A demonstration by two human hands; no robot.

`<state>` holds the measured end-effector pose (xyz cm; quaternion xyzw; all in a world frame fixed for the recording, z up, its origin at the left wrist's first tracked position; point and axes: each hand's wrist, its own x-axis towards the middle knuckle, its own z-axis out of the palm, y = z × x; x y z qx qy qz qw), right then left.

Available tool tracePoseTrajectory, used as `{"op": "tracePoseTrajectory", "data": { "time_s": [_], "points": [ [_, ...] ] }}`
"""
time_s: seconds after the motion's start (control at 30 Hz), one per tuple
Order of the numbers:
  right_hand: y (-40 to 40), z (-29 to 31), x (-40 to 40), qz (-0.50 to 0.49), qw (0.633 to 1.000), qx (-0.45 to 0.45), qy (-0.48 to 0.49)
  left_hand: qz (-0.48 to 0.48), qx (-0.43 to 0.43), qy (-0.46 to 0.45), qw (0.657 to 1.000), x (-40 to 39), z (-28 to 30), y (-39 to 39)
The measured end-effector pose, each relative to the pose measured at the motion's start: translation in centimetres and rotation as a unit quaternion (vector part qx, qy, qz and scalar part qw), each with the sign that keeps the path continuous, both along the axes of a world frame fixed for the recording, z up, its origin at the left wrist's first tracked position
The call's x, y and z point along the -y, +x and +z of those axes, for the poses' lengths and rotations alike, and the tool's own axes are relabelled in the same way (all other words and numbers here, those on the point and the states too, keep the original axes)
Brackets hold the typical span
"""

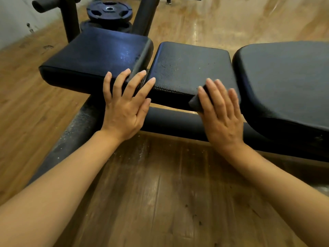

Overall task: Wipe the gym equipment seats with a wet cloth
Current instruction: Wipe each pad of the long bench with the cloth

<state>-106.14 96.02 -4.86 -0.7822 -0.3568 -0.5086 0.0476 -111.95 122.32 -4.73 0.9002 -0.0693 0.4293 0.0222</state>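
A black padded bench runs across the view in three cushions: a left pad (96, 52), a middle seat pad (192, 66) and a large right pad (288, 82). My left hand (124, 107) lies flat with straight, spread fingers on the near edge where the left and middle pads meet. My right hand (220, 114) presses a dark cloth (195, 102) with straight fingers against the near right corner of the middle pad. Most of the cloth is hidden under the palm. The left pad's top shows a wet sheen.
The bench's black steel frame tube (170, 122) runs below the pads, above a wooden floor (160, 202). Behind the left pad stand black uprights (70, 20) and stacked weight plates (109, 11). A foam roller (44, 4) sticks out at the top left.
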Motion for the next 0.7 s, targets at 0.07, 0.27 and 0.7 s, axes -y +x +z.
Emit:
{"op": "tracePoseTrajectory", "data": {
  "time_s": [0.07, 0.27, 0.7],
  "points": [
    [0.3, -0.4, 1.6, -0.015, 0.999, -0.030, 0.015, 0.016, 0.004, 0.009, 1.000, 0.2, -0.2, 0.3],
    [-0.6, -0.1, -3.7, 0.006, 0.998, -0.040, 0.055, 0.030, 0.006, 0.020, 0.999, 0.0, -0.5, 0.6],
    [-0.2, 1.9, 1.7, 0.012, 0.994, -0.104, 0.045, 0.019, 0.015, -0.008, 1.000, 0.4, -0.3, 0.4]
  ]
}}
